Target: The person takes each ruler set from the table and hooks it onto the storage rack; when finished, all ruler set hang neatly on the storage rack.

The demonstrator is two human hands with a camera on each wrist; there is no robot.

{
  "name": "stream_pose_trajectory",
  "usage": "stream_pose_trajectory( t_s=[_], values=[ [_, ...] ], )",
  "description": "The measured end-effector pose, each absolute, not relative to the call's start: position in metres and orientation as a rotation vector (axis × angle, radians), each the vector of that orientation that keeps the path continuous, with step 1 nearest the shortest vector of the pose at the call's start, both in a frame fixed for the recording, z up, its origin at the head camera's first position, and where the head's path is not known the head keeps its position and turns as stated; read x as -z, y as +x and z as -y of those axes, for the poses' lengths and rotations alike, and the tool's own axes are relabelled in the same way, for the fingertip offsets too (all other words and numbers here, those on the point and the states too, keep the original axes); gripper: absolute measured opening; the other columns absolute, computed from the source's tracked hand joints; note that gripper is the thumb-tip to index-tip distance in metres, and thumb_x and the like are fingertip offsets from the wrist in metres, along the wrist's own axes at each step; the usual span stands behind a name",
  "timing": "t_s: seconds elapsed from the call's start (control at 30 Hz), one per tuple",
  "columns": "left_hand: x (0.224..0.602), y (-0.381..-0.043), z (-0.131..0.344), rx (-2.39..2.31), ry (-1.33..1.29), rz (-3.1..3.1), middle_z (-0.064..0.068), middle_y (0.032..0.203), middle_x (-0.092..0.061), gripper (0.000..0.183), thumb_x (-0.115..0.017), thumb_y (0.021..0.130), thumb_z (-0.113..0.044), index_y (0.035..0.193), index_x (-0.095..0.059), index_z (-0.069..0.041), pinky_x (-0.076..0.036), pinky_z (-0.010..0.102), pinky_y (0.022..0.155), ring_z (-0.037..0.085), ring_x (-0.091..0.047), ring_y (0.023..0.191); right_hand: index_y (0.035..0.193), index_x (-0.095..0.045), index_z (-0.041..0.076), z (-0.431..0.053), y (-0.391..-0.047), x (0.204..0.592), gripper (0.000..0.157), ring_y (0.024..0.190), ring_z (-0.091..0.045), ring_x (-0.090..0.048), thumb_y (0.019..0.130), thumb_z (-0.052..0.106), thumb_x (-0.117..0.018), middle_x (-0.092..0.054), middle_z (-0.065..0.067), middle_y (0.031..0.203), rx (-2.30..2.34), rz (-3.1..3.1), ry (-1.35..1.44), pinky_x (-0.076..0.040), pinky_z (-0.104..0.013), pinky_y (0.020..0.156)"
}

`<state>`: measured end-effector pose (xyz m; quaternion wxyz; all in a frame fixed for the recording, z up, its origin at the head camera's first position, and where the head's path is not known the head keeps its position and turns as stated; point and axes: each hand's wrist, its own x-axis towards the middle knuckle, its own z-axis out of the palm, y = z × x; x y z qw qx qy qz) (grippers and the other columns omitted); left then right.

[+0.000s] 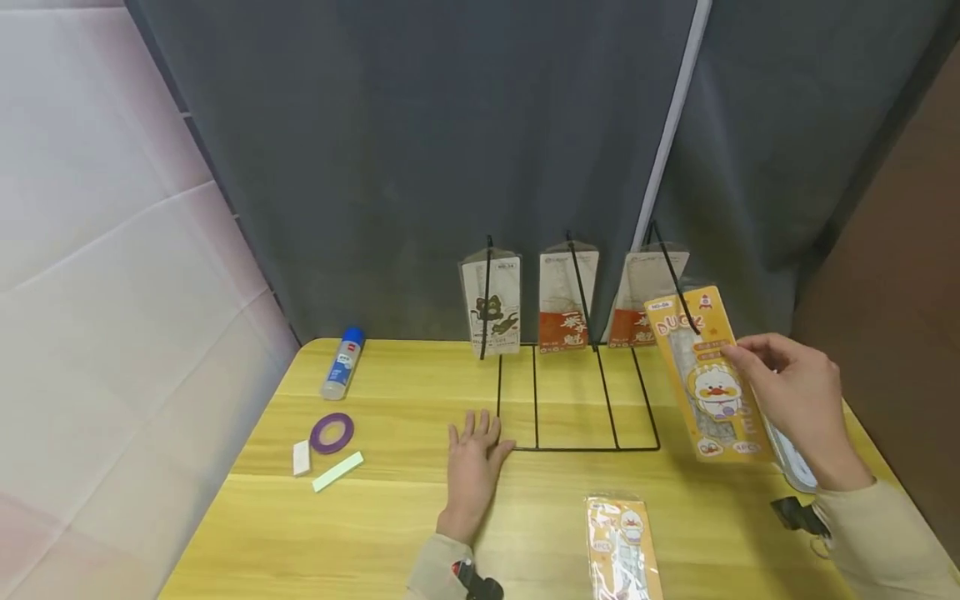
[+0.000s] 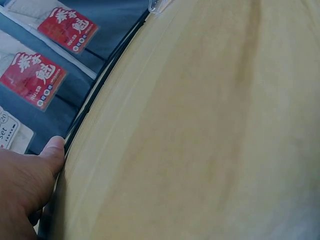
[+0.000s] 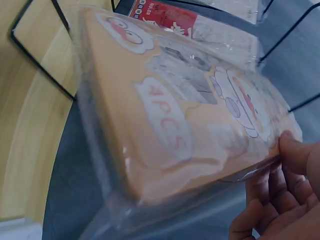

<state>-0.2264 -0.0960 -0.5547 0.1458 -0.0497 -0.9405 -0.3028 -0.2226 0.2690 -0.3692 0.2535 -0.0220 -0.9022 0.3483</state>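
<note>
My right hand pinches an orange duck-print ruler set packet by its right edge. A black prong of the wire display rack overlaps the packet's upper part. In the right wrist view the clear-wrapped packet is tilted, thumb on its face. My left hand rests with fingers spread at the rack's front left corner; its thumb lies by the wire in the left wrist view. Hanging on the rack are a white packet with green figures and two red-and-white ruler packets.
Another duck packet lies on the table near the front. To the left are a blue-capped glue bottle, a purple tape ring, a white eraser and a pale green strip. A whitish object sits partly behind my right hand.
</note>
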Motion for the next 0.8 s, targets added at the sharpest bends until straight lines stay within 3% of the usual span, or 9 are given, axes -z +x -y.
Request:
stream_pose_trajectory(
  t_s=[0.2,0.43,0.67,0.8],
  values=[
    [0.555,-0.226,0.095,0.891,-0.132,2.683,0.013,0.136,-0.045,0.051,-0.065,0.084,-0.037,0.124,-0.058,-0.007,-0.009,0.054,0.111,0.032,-0.031,0.134,0.095,-0.069,0.010,-0.256,-0.264,0.371,0.043,0.056,-0.010,-0.051,0.085,0.051,-0.061,-0.066,-0.005,0.073,-1.065,2.474,-0.132,-0.039,-0.025,0.046],
    [0.555,-0.224,0.094,0.892,-0.155,2.688,0.014,0.136,-0.045,0.050,-0.065,0.084,-0.036,0.125,-0.058,-0.007,-0.011,0.056,0.110,0.033,-0.030,0.134,0.111,-0.065,0.006,-0.249,-0.298,0.382,0.051,0.076,-0.019,-0.059,0.092,0.050,-0.048,-0.066,-0.012,0.094,-1.183,2.583,-0.219,-0.045,-0.025,0.056],
    [0.555,-0.225,0.096,0.882,-0.157,2.702,0.014,0.138,-0.044,0.051,-0.064,0.085,-0.037,0.126,-0.057,-0.007,-0.009,0.056,0.111,0.033,-0.028,0.135,0.117,-0.059,0.001,-0.246,-0.308,0.393,0.060,0.098,-0.033,-0.056,0.091,0.054,-0.045,-0.062,-0.022,0.105,-1.311,2.622,-0.099,-0.046,-0.050,0.081],
    [0.554,-0.225,0.096,0.887,-0.150,2.700,0.014,0.137,-0.044,0.051,-0.064,0.085,-0.037,0.125,-0.057,-0.007,-0.009,0.055,0.111,0.032,-0.029,0.135,0.126,-0.053,0.003,-0.247,-0.303,0.394,0.060,0.104,-0.036,-0.054,0.094,0.052,-0.042,-0.060,-0.020,0.111,-1.286,2.644,-0.109,-0.048,-0.049,0.078]
  ],
)
